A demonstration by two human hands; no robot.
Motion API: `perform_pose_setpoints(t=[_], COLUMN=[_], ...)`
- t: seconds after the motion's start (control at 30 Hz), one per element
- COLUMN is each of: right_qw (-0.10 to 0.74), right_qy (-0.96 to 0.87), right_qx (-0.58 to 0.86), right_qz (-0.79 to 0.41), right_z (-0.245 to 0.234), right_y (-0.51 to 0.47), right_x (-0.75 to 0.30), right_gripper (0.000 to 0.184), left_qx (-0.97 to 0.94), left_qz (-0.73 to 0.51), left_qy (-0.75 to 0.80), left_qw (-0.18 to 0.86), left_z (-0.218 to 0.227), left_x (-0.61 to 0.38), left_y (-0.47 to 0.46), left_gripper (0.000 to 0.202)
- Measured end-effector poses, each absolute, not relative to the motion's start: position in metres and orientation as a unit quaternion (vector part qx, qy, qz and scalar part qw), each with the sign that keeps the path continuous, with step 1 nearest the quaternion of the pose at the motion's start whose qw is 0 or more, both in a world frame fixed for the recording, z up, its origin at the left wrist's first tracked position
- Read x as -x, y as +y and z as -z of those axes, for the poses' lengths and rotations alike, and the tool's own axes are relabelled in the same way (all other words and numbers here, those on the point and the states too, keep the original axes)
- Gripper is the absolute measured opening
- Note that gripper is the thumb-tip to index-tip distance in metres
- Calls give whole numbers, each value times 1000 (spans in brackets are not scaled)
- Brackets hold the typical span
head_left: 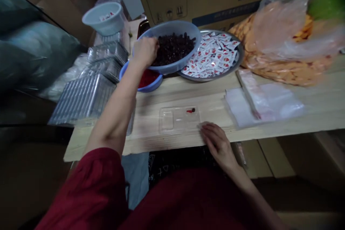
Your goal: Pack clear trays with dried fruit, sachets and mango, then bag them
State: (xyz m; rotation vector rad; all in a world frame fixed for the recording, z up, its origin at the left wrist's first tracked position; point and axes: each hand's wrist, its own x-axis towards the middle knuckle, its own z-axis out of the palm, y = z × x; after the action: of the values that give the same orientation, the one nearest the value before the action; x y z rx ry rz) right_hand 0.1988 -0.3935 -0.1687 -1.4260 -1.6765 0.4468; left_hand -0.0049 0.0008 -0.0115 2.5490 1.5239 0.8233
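Left of the left hand, stacked clear plastic trays are lying on the wooden table, and a pale blue bowl is standing beyond them. The left hand is dipping into a blue bowl of dark dried berries; its fingers are hidden behind the rim, so their state cannot be told. Below those fingers, a small blue dish is sitting under the bowl's edge. To their right, a steel tray is carrying white sachets. An open clear tray holding a dark red piece is lying just beside the fingers of the right hand, which are resting together on the wood, holding nothing. Further right, flat plastic bags and bagged orange snacks are lying.
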Motion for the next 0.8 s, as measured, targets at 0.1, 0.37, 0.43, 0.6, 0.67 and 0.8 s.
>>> perform_pose_setpoints(t=[0.1, 0.37, 0.43, 0.6, 0.67, 0.8], right_qw=[442, 461, 459, 461, 462, 453], right_qy=[-653, -638, -641, -649, -655, -671], right_qx=[586, 583, 580, 569, 562, 553], right_qz=[-186, -202, -206, -209, -203, -194], right_z=[168, 165, 164, 166, 168, 173], right_y=[-399, -384, -379, -371, -368, -363], right_x=[-201, -200, -198, -191, -190, -189], right_gripper=[30, 27, 29, 30, 29, 28], left_qx=[-805, -932, -931, -896, -844, -733], left_qz=[-418, -240, -222, -290, -369, -396], left_qy=[417, 190, 203, 274, 367, 553], left_qw=[45, 195, 207, 193, 127, 21], left_z=[4, 143, 163, 137, 114, 89], left_x=[8, -23, -25, 1, 26, 80], left_y=[-75, -237, -245, -232, -205, -111], left_gripper=[23, 24, 23, 22, 24, 25])
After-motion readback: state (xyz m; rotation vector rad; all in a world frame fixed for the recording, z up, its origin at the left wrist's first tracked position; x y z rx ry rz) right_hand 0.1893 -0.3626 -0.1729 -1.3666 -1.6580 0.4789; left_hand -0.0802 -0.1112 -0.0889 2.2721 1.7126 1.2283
